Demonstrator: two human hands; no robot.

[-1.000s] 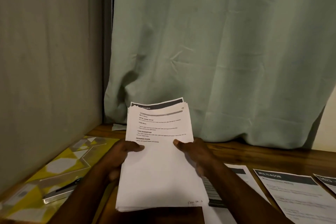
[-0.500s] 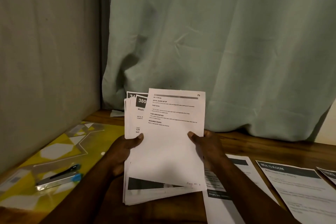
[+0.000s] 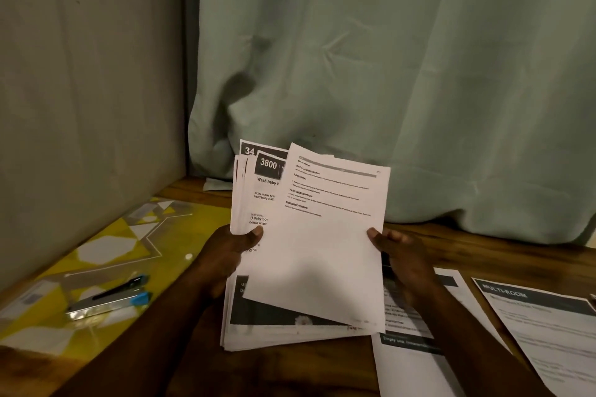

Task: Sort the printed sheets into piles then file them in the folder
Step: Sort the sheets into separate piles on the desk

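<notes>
stack of printed sheets (image 3: pixel 254 203) is tilted up, top sheet (image 3: pixel 322 251) skewed off to the right, yellow folder (image 3: pixel 106 251) lying flat way left

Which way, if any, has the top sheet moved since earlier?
Yes: the right hand has drawn the top sheet rightward off the stack, toward the MULTI-ROOM sheet.

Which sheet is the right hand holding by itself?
The tilted top sheet, with small text and a pale grey bar; the right hand pinches its edge. The left hand grips the stack behind it.
</notes>
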